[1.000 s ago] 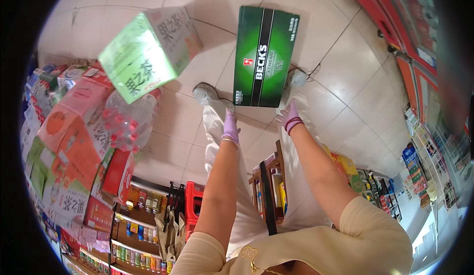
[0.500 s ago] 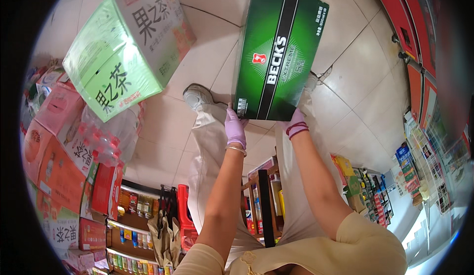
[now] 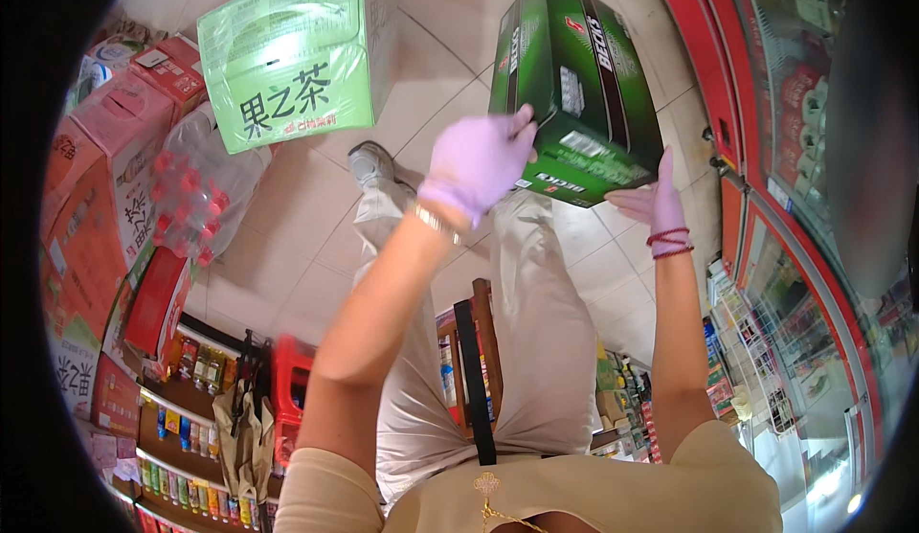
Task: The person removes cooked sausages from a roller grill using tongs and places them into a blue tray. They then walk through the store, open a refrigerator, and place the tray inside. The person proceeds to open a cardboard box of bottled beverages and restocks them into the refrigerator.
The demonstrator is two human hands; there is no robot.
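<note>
- While I hold the green case (image 3: pixel 574 83) up in front of me, it has come much nearer and larger than half a second ago, and it is now tilted, with its near lower corner toward my body.
- A second ago the case was lower and farther, so I judge that I am lifting it away from the floor (image 3: pixel 450 92).
- My left hand (image 3: pixel 476 161), in a purple glove, was before at the near bottom edge; now it sits higher, on the left face of the case, with the fingers bent and pressed on the cardboard.
- My right hand (image 3: pixel 656 203), also gloved, is under the near right edge, palm turned up and fingers stretched together, flat. It carries the weight from below, I think, but I cannot tell if the whole palm touches.
- Both forearms go up and away from me, the left elbow more bent, the right arm almost straight.
- The light green box (image 3: pixel 297 54) at far left also looks bigger now; it seems to stand on the floor, apart from the case.
- At the left there are red cartons (image 3: pixel 105 140) and a pack of bottles (image 3: pixel 196 198) with red caps.
- At the right I see a red cooler (image 3: pixel 766 150) with a glass door.
</note>
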